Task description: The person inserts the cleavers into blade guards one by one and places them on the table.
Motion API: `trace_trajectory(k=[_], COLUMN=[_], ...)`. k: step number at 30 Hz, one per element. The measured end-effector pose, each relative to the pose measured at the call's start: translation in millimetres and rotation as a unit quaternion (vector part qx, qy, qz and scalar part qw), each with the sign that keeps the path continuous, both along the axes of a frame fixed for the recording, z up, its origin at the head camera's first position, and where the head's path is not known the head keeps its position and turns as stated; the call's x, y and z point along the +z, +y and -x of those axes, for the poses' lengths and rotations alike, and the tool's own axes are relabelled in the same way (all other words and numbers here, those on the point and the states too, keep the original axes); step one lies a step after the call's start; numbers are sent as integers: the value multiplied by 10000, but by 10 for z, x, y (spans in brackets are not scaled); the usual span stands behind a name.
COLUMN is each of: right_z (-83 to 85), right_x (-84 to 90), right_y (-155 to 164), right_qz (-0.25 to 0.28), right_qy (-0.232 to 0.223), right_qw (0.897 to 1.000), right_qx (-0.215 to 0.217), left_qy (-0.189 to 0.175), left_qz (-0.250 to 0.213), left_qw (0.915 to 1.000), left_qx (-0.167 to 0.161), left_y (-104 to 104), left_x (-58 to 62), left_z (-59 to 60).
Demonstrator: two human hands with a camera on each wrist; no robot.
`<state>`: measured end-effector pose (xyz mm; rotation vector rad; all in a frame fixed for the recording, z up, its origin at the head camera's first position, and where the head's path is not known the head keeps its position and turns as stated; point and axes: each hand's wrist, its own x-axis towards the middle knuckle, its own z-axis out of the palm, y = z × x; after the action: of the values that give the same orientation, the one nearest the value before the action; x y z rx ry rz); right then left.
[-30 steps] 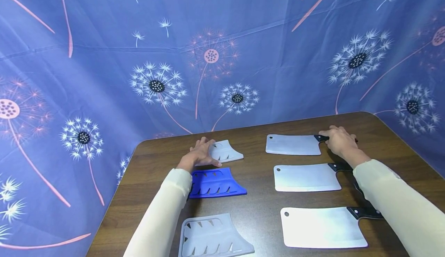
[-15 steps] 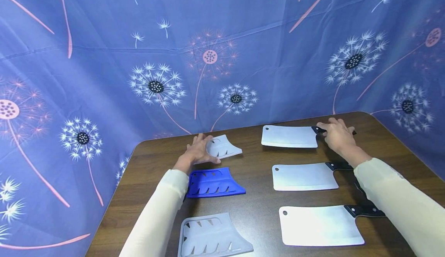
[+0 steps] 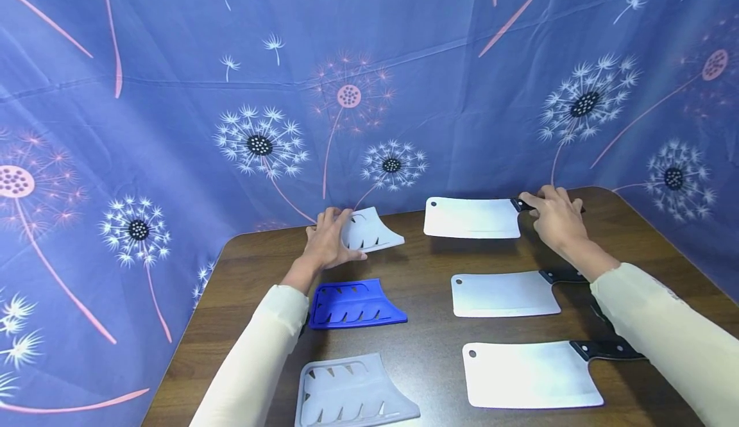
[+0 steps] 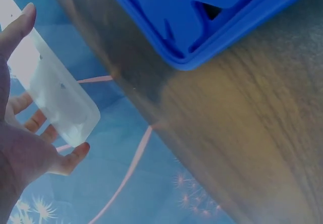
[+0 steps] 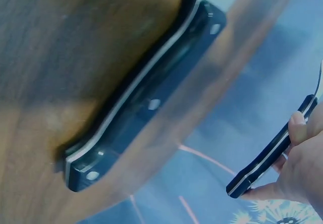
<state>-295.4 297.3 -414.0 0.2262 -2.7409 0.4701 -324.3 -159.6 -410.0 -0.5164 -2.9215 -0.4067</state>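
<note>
My left hand (image 3: 326, 241) grips a white slotted plastic blade guard (image 3: 371, 232) by its left end, raised off the table's far side. In the left wrist view the thumb lies over the guard (image 4: 63, 95) and the other fingers are beneath it. My right hand (image 3: 555, 220) holds a cleaver (image 3: 473, 217) by its black riveted handle (image 5: 270, 156), with the blade lifted and its holed end pointing left. Between guard and cleaver there is a wide gap. Nearest my left forearm lies a blue blade guard (image 3: 359, 305); a second cleaver (image 3: 505, 294) lies beside my right sleeve.
Closer on the brown wooden table (image 3: 427, 350) lie a grey-white blade guard (image 3: 355, 392) at left and a third cleaver (image 3: 531, 376) at right, its handle partly under my right forearm. A blue dandelion-print cloth (image 3: 462, 125) hangs right behind the table's far edge.
My right hand has raised the far cleaver off the table and shifted it slightly left. My left hand has lifted the white blade guard. The other guards and cleavers stay put.
</note>
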Motion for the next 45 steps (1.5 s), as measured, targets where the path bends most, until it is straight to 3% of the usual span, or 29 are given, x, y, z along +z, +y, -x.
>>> trace_trajectory(k=[15,45], right_z=[-104,-134], right_x=[270,302], right_y=[-187,-260], right_qz=[241,229], right_qy=[565,959], right_qw=[9981,9949], right_qx=[109,190], left_qy=[883,1117], left_qz=[-148,-273], left_qw=[9958,9927], left_qx=[-207,-373], left_y=[67,101], left_x=[215,317], left_z=[-155,-209])
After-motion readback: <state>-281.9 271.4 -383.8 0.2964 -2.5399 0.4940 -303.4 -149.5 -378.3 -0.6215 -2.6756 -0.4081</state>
